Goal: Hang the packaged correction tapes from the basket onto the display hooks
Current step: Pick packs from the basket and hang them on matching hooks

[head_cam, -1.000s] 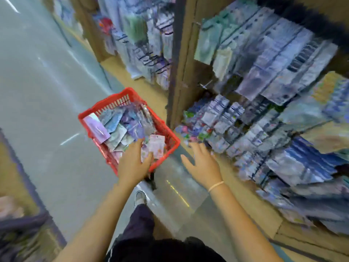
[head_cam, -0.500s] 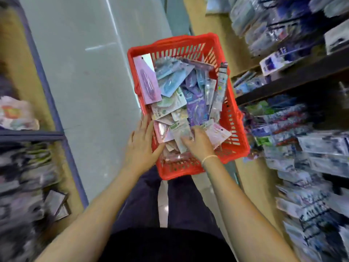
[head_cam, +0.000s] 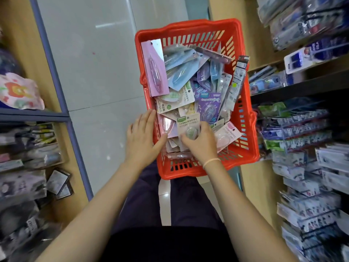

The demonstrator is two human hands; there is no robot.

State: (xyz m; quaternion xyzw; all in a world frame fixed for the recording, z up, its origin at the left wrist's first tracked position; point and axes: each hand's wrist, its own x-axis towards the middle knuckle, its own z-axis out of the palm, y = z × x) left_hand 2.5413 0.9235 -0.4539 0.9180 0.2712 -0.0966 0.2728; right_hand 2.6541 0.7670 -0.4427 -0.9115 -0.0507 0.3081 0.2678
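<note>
Gripping one green packet (head_cam: 189, 125), right hand (head_cam: 200, 142) searches one basket (head_cam: 249, 144).

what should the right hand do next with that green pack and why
Probably lift the green pack straight up out of the basket. The right hand already pinches it above the pile, while the left hand rests on the basket's near-left rim; the hooks are on the right.
</note>
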